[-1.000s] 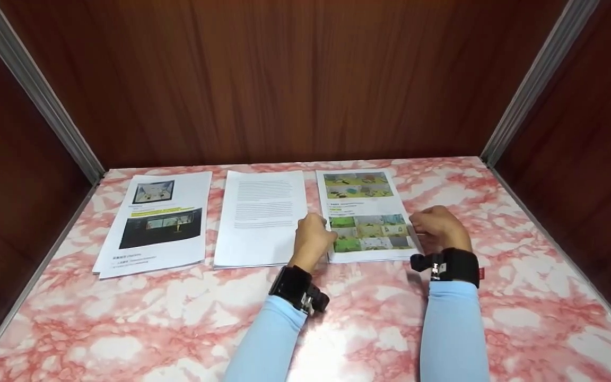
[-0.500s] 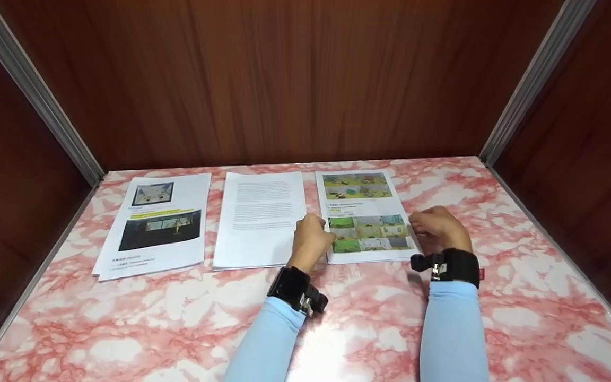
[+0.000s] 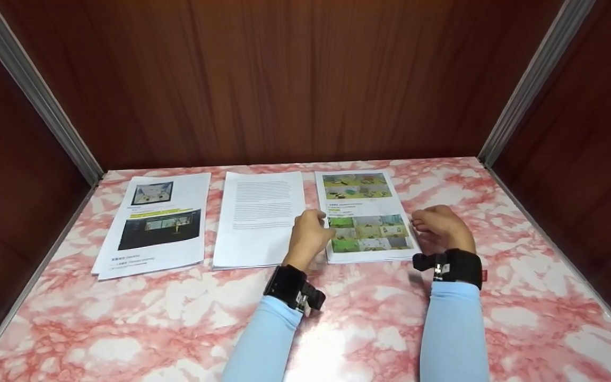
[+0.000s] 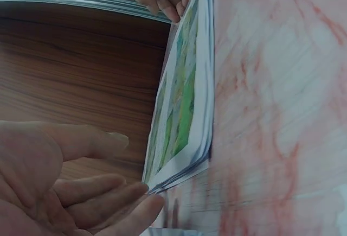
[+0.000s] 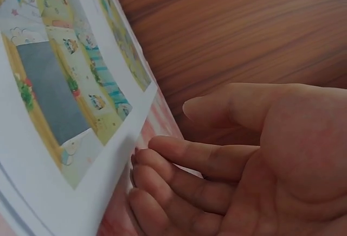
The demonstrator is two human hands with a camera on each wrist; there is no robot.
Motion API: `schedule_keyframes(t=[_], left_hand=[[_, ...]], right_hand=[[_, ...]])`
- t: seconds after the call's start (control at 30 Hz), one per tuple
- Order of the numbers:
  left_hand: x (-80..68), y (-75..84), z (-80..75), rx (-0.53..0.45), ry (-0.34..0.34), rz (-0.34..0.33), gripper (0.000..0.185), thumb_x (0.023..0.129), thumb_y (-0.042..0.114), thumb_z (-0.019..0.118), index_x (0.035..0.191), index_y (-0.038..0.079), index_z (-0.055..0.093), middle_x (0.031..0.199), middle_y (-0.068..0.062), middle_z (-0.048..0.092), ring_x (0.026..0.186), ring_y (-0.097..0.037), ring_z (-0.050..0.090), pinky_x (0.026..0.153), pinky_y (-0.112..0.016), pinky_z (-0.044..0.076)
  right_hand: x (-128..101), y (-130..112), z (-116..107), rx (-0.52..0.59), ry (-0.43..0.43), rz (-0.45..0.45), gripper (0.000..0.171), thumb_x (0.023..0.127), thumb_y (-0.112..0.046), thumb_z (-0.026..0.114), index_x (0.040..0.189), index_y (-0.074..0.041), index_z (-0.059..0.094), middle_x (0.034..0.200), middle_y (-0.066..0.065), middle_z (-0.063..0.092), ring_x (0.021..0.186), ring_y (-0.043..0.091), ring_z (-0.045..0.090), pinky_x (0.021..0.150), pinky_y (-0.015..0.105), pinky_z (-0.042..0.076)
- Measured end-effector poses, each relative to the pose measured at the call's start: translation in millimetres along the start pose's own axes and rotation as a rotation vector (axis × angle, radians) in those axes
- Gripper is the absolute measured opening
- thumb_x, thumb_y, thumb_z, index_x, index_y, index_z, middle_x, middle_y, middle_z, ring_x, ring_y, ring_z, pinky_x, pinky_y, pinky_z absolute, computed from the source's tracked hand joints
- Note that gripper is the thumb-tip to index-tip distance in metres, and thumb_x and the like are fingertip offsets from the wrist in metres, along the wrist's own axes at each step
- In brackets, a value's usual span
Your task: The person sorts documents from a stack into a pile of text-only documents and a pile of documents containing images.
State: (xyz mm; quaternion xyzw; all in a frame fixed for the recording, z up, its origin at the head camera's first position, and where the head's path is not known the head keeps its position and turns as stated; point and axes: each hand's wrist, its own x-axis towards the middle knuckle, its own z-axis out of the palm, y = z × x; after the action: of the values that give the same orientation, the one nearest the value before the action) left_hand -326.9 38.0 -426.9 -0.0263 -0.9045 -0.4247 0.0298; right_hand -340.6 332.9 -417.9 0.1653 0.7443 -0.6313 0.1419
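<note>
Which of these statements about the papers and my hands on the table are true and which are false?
1. Three paper stacks lie side by side on the marble table. True.
2. Both hands are at the middle stack. False: the left hand and right hand flank the right stack.
3. The right stack's top sheet shows colour pictures. True.
4. The right hand's fingers touch the stack's edge. True.
5. The left stack is plain text. False: it carries pictures and a yellow highlight.
</note>
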Motion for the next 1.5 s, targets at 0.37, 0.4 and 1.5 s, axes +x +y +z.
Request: schedule_keyframes(t=[0.37,0.4,1.5], left_hand=[[-2.2,15.6,-26.8,-0.103,0.047,0.203,0.028,0.087,0.017,0.070,0.115,0.010,0.069,0.107,-0.005,0.069,0.104,-0.024,0.061,0.087,-0.034,0.047],[-3.5,18.6,-30.1,-0.107,0.048,0.214,0.028,0.088,0.018,0.070,0.115,0.010,0.069,0.107,-0.004,0.068,0.105,-0.024,0.061,0.087,-0.034,0.047],[-17.8,-116.4,-259.4,0.053,0.190,0.291,0.032,0.094,0.021,0.065,0.123,0.007,0.065,0.115,-0.010,0.066,0.109,-0.025,0.058,0.094,-0.045,0.043]], right_hand=[[-22,-32,0,-0.269,0.024,-0.264,0.057,0.099,-0.030,0.051,0.140,0.008,0.039,0.138,0.026,0.045,0.124,0.038,0.044,0.104,0.046,0.036],[-25,-35,0,-0.279,0.031,-0.292,0.056,0.099,-0.030,0.052,0.138,0.009,0.042,0.137,0.026,0.046,0.124,0.038,0.045,0.103,0.046,0.038],[-50,-103,259,-0.133,-0.191,-0.680,0.024,0.093,-0.008,0.056,0.111,0.004,0.067,0.101,0.019,0.068,0.085,0.023,0.066,0.074,0.030,0.055]])
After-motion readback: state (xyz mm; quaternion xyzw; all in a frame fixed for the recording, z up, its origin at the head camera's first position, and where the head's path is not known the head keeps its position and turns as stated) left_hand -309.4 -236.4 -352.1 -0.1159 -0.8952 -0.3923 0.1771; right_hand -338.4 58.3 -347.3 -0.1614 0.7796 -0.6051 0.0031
